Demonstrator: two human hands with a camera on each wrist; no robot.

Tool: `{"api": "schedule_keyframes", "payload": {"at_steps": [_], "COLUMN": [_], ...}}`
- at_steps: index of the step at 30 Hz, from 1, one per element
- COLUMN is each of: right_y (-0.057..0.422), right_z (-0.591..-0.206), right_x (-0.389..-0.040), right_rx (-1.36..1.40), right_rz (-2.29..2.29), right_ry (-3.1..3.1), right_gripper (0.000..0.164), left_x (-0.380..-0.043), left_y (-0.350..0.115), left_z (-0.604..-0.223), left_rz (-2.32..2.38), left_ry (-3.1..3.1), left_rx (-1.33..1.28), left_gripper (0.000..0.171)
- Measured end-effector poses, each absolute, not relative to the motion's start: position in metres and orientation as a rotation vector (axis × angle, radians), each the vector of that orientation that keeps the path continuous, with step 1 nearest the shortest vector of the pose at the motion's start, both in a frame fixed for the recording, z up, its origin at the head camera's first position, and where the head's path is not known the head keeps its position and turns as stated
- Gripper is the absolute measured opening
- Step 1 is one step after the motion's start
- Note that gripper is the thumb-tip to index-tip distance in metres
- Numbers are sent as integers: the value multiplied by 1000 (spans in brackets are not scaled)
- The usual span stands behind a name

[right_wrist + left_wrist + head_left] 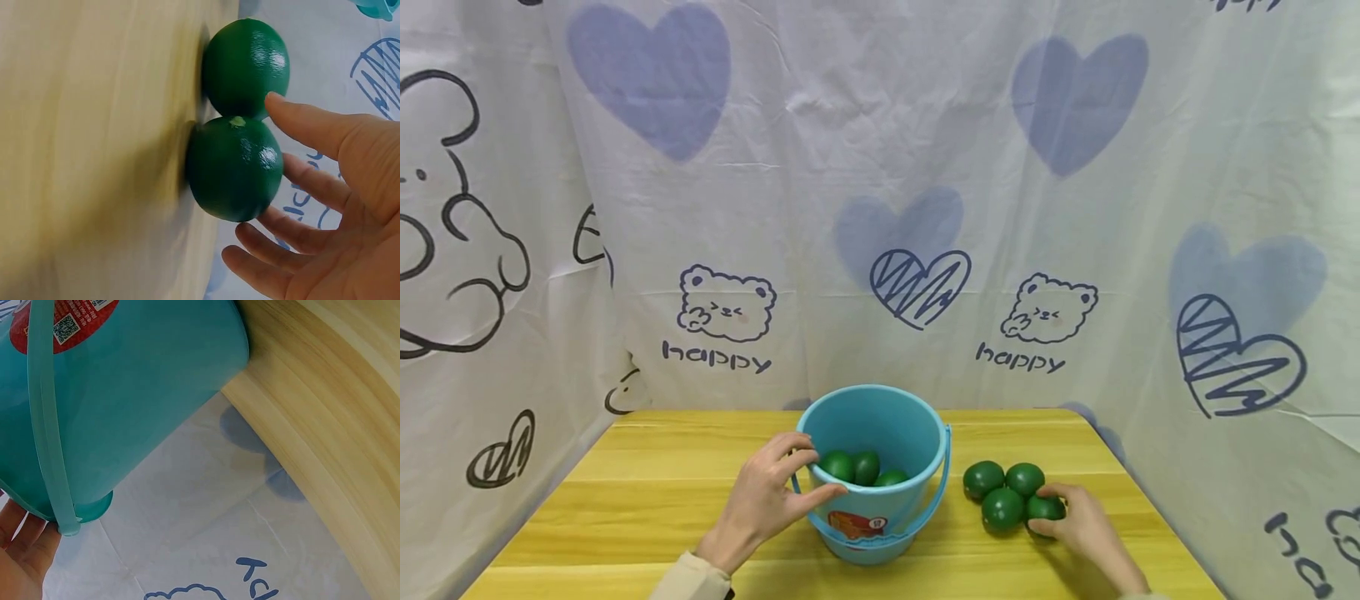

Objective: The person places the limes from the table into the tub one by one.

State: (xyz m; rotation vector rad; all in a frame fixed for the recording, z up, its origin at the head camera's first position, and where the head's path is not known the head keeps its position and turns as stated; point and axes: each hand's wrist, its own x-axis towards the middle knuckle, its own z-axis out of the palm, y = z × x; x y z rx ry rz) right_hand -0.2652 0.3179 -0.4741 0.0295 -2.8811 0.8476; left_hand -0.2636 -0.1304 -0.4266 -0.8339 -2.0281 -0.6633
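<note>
A light blue bucket (901, 503) stands upright at the middle of the table, with green limes (866, 467) inside. My left hand (767, 486) holds the bucket's left rim, the fingers at the side and the thumb along the front. In the left wrist view, fingertips (47, 547) meet the rim beside the handle's hinge. Right of the bucket, several limes (1002, 509) lie close together on the table. My right hand (1086, 529) is around the rightmost lime (1043, 514), thumb and fingers spread at its sides. The right wrist view shows the fingers apart, close by the lower lime (234, 169).
The yellow wood-grain table (640, 500) ends at a white cloth backdrop (865, 125) printed with hearts and bears. The bucket's blue handle (938, 493) hangs down across its front, below a red sticker (853, 524).
</note>
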Motion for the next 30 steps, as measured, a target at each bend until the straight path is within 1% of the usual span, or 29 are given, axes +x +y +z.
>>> {"api": "schedule_keyframes", "payload": {"at_steps": [6, 10, 14, 26, 30], "right_y": [320, 324, 329, 334, 334], "right_z": [-480, -483, -485, -490, -489], "right_x": [-265, -265, -267, -280, -281], "right_rx": [-38, -31, -48, -244, -308], "right_rz": [863, 894, 901, 955, 1023], "right_ry": [-2861, -2827, -2823, -2870, -2835], "right_gripper": [50, 47, 49, 65, 67], "left_x": [-263, -264, -264, -264, -264], "left_y": [-130, -130, -130, -131, -131], "left_z": [-428, -427, -427, -427, -429], "left_rz": [-669, -677, -674, -708, -719], "left_ry": [-2034, -2028, -2005, -2008, -2037], "left_rx": [-831, -831, -836, -846, -841], "left_gripper": [47, 47, 46, 43, 44]}}
